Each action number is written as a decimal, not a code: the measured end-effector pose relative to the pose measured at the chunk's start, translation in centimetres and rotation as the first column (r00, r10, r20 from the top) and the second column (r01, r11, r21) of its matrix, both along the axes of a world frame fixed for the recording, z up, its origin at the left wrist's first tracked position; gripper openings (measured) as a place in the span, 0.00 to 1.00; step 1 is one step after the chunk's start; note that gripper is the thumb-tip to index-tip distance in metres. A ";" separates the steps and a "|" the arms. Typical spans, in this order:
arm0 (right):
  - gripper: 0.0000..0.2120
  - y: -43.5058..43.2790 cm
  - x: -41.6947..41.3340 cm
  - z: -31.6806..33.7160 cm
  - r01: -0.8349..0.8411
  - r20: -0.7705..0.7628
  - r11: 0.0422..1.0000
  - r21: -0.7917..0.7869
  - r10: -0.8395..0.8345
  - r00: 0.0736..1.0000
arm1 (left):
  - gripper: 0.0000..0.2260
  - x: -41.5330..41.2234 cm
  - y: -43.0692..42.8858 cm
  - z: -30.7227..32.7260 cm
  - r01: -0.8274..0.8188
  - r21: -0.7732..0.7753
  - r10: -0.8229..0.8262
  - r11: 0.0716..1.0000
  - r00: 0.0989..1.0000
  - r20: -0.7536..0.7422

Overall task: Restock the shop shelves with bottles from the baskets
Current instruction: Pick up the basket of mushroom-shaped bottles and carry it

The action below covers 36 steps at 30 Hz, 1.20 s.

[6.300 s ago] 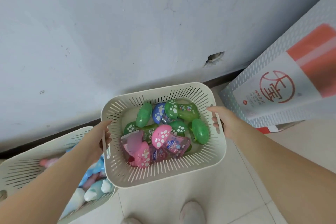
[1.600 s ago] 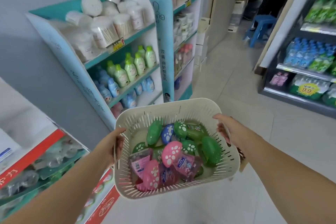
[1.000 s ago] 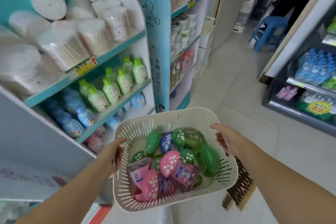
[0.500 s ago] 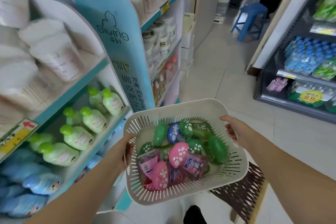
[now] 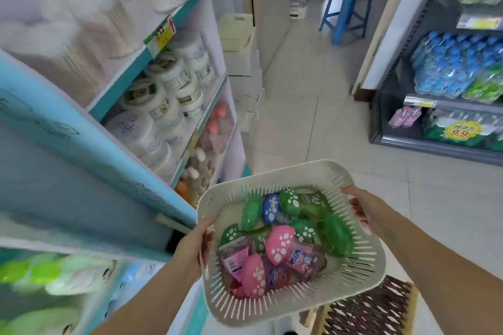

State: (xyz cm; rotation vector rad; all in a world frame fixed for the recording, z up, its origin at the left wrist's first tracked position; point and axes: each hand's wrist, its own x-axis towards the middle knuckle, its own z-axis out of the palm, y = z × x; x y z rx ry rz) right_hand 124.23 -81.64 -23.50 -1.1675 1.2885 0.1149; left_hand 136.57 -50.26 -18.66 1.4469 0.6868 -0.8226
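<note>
I carry a cream slotted basket (image 5: 362, 277) in front of me at waist height. My left hand (image 5: 194, 247) grips its left rim and my right hand (image 5: 360, 208) grips its right rim. Inside lie several small bottles with paw-print caps: a pink bottle (image 5: 280, 243) in the middle, a green bottle (image 5: 337, 234) at the right and a blue-capped bottle (image 5: 270, 208) at the back. The teal-edged shop shelves (image 5: 152, 54) stand close on my left, blurred, with white jars (image 5: 168, 90) and, lower down, pink and orange bottles (image 5: 215, 128).
A dark shelf unit (image 5: 446, 144) with blue and green bottle packs lines the right side. A blue plastic stool (image 5: 348, 0) stands far down the tiled aisle. A brown lattice mat (image 5: 373, 310) lies on the floor under the basket. Stacked white boxes (image 5: 242, 62) sit beyond the left shelves.
I have walked along the left shelves with the basket; the green lotion bottles slid to the lower left and the jar shelf now faces me. Both hands keep their hold.
</note>
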 end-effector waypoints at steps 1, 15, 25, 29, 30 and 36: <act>0.15 -0.9 0.5 -0.5 0.020 0.013 1.000 -0.020 -0.019 1.000 | 0.12 0.7 -1.1 -0.3 0.012 -0.003 -0.012 1.000 1.000 -0.006; 0.15 -6.6 5.6 -9.9 0.340 -0.015 0.940 0.030 -0.339 0.941 | 0.12 16.3 -10.8 -12.1 0.217 -0.014 -0.217 0.976 0.975 -0.046; 0.13 -8.3 8.4 -20.8 0.461 -0.026 0.879 0.121 -0.461 0.887 | 0.10 22.0 -16.5 -24.5 0.314 0.155 -0.320 0.937 0.947 0.011; 0.14 -9.0 9.5 -26.5 0.484 -0.069 0.864 0.138 -0.479 0.875 | 0.11 23.3 -17.6 -31.0 0.333 0.202 -0.340 0.921 0.940 -0.002; 0.14 -9.1 9.8 -28.1 0.491 -0.073 0.860 0.136 -0.486 0.871 | 0.12 23.6 -17.8 -32.7 0.336 0.212 -0.344 0.918 0.939 0.000; 0.15 -10.1 11.5 -37.5 0.506 -0.095 0.851 0.139 -0.497 0.863 | 0.11 25.2 -19.1 -42.2 0.335 0.230 -0.344 0.913 0.939 -0.004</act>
